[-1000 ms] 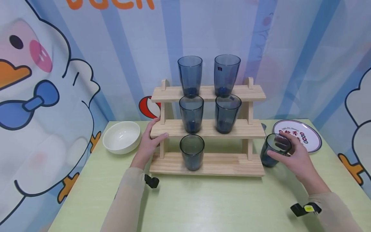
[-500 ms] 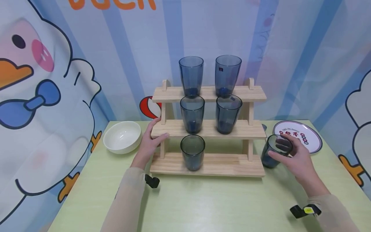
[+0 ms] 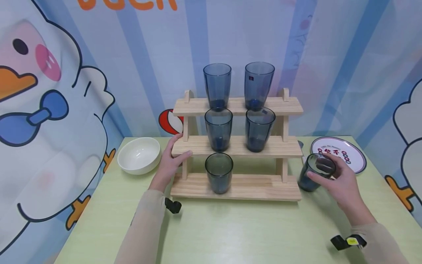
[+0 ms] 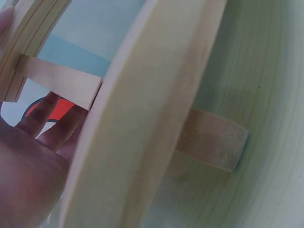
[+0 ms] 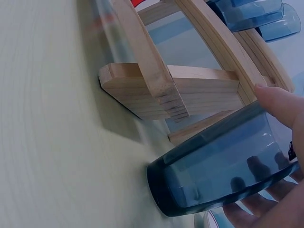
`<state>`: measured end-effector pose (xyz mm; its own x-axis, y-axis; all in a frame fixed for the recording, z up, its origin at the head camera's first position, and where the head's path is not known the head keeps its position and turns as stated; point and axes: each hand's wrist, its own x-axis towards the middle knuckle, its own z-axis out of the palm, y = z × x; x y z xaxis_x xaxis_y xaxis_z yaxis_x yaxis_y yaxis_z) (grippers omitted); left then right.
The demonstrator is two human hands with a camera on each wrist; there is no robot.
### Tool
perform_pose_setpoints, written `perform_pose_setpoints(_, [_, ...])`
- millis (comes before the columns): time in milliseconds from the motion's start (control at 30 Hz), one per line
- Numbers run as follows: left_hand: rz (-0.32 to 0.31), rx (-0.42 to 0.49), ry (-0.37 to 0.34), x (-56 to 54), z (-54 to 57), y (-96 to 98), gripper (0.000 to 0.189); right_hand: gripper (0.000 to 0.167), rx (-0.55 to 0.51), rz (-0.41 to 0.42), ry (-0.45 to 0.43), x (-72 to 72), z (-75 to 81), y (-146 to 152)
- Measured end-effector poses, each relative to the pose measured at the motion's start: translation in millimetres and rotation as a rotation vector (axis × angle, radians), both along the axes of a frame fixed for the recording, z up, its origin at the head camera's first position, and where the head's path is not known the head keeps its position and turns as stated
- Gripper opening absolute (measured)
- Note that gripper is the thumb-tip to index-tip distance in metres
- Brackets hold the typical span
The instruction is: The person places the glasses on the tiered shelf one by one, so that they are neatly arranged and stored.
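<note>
A three-tier wooden display rack [image 3: 257, 189] stands on the table. My left hand [image 3: 169, 161] grips its left end at the middle tier, thumb in front; in the left wrist view fingers [image 4: 61, 123] reach behind the tier. To the right of the rack, my right hand [image 3: 343, 183] holds a blue-tinted glass tumbler [image 3: 306, 179] near the rim, thumb on one side and fingers on the other. In the right wrist view this tumbler [image 5: 218, 166] has its base at or just above the tabletop; I cannot tell which.
Two tumblers [image 3: 217, 86] stand on the top tier and two more tumblers [image 3: 218, 134] on the middle one. A single tumbler [image 3: 219, 176] stands left of centre on the bottom tier. A white bowl [image 3: 139, 156] sits at left, a printed plate [image 3: 357, 161] at right behind my right hand.
My right hand and its tumbler have shifted slightly to the right. My left hand stays on the rack, and the other tumblers stand as before.
</note>
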<state>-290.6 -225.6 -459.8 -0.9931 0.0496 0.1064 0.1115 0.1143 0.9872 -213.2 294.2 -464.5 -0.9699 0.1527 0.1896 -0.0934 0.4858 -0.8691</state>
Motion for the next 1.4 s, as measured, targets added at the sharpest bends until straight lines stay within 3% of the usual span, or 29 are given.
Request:
perform_pose_setpoints(367, [-0.008,0.015,0.004,-1.2,-1.0,-0.5,0.071,0.086,-0.01,-0.018,0.024,8.7,2.6,2.2])
perform_pose_setpoints(700, [0.013,0.0,-0.003,0.3,-0.5,0.6,0.071,0.084,-0.035,-0.024,0.046,21.3,24.3,-3.0])
perform_pose_setpoints(1000, [-0.001,-0.003,-0.001,0.3,0.1,0.0,0.072,0.081,-0.05,0.025,0.098,30.8,39.4,-13.7])
perform_pose_setpoints(1233, [-0.001,0.0,-0.001,-0.8,-0.6,0.1,0.071,0.079,-0.179,0.123,0.17,32.0,46.0,-29.2])
perform_pose_setpoints(1400, [-0.004,0.005,0.007,-0.3,-0.4,0.5,0.071,0.079,-0.139,0.157,0.177,31.3,47.9,-40.7])
